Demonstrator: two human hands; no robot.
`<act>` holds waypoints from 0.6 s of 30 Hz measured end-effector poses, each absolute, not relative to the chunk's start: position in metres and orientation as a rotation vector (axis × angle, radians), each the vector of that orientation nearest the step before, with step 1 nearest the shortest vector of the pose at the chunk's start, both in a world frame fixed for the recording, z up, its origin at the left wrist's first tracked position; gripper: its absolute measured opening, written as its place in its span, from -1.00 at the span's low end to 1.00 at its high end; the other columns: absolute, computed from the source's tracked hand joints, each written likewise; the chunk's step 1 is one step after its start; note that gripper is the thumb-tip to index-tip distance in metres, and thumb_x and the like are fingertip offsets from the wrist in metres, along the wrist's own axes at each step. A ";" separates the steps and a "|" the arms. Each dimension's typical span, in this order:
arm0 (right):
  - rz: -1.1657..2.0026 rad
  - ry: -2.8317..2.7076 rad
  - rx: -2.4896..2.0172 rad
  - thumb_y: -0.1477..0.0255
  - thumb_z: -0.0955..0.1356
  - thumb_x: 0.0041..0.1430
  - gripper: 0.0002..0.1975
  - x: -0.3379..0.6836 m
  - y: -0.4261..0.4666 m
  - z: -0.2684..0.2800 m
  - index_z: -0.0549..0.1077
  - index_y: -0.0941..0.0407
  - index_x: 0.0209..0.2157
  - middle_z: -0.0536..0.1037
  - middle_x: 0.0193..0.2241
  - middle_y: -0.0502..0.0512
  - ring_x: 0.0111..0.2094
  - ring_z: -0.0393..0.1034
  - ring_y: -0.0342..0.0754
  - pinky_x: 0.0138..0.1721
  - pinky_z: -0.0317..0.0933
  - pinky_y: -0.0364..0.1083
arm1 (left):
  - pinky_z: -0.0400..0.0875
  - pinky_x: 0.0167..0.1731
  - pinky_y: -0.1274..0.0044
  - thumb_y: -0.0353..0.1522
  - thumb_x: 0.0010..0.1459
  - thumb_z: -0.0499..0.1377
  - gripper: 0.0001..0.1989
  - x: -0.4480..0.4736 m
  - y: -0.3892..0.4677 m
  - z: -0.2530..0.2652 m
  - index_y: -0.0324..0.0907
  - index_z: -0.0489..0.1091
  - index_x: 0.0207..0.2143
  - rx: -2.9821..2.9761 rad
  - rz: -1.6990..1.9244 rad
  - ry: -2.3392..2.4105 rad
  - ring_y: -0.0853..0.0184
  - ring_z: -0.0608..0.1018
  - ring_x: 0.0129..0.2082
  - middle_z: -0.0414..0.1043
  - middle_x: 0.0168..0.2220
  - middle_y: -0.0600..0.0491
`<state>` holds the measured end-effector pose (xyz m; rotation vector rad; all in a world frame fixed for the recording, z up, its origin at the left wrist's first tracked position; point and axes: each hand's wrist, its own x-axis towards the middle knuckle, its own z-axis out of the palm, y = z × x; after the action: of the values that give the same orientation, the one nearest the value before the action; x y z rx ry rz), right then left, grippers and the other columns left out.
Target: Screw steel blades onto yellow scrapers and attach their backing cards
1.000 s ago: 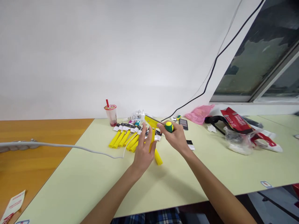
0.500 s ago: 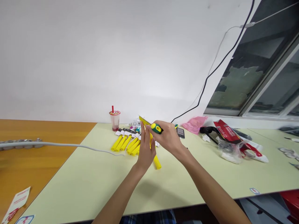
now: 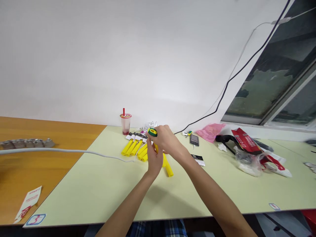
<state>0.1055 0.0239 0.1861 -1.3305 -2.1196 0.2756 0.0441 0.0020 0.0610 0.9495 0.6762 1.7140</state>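
Observation:
My right hand (image 3: 168,140) grips a tool by its green-and-yellow handle (image 3: 152,132); the working end is hidden behind my hands. Below it, my left hand (image 3: 155,161) is closed, thumb and fingers up, around a narrow yellow sleeve (image 3: 156,148), of which only a sliver shows. Both hands meet above the pale green table. Several yellow sleeves with black-and-white header cards (image 3: 130,147) lie in a row just left of my hands. More yellow sleeves (image 3: 169,168) poke out to the right of my left wrist.
A lidded cup with a red straw (image 3: 125,124) stands by the wall. A white cable (image 3: 103,155) crosses from the left. Rightward lie a phone (image 3: 194,140), a black-and-white card packet (image 3: 198,160), a pink plastic bag (image 3: 211,131) and a red package (image 3: 244,141).
The tool handle has shifted left and up, over my left fingertips, and stands more upright. My right hand moved left with it. The view has turned slightly, uncovering the card packet.

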 end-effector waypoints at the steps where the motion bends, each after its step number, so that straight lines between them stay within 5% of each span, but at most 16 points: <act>1: 0.275 -2.131 -1.341 0.03 0.53 0.30 -0.38 0.102 0.029 0.184 0.20 0.01 -0.61 0.28 -0.63 0.04 -0.63 0.09 -0.11 -0.56 -0.05 -0.04 | 0.55 0.10 0.41 -0.18 0.28 0.43 -0.35 0.047 0.003 0.060 0.01 0.32 0.35 0.918 1.759 0.701 0.08 0.55 0.24 0.50 0.25 -0.14; 9: 0.410 -2.141 -1.347 0.03 0.53 0.30 -0.43 0.106 0.048 0.191 0.29 0.05 -0.57 0.31 -0.59 0.01 -0.52 0.23 -0.07 -0.48 0.05 -0.07 | 0.64 -0.18 0.51 -0.38 0.15 0.40 -0.36 0.040 0.016 0.056 0.03 0.29 0.25 0.492 1.601 0.720 0.21 0.67 0.09 0.49 0.23 -0.05; 12: 0.479 -2.041 -1.100 0.02 0.47 0.36 -0.60 0.124 0.052 0.200 0.47 0.08 -0.21 0.43 -0.45 -0.02 -0.44 0.30 -0.09 -0.39 0.15 -0.10 | 0.59 -0.37 0.61 -0.46 0.07 0.40 -0.34 0.026 0.016 0.049 -0.01 0.28 0.19 0.446 1.475 0.633 0.16 0.67 0.16 0.45 0.30 -0.09; 15: 0.681 -1.938 -0.954 0.08 0.39 0.43 -0.50 0.142 0.060 0.203 0.25 0.03 0.22 0.40 -0.35 -0.09 -0.43 0.32 -0.12 -0.35 0.24 -0.11 | 0.43 -0.55 0.71 -0.48 0.03 0.42 -0.34 0.013 0.014 0.039 -0.03 0.29 0.15 0.452 1.307 0.588 0.15 0.68 0.16 0.46 0.31 -0.13; 18: 0.886 -1.902 -0.843 0.22 0.30 0.48 -0.63 0.154 0.071 0.200 0.19 0.04 0.18 0.35 -0.33 -0.11 -0.42 0.38 -0.12 -0.28 0.32 -0.08 | 0.37 -0.61 0.73 -0.48 0.01 0.42 -0.34 0.004 0.012 0.031 -0.06 0.32 0.16 0.471 1.163 0.633 0.14 0.71 0.12 0.51 0.28 -0.17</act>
<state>0.1543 0.0709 0.2000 -0.8434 -1.9018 0.8865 0.0041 0.0117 0.0307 0.4714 0.6327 1.1628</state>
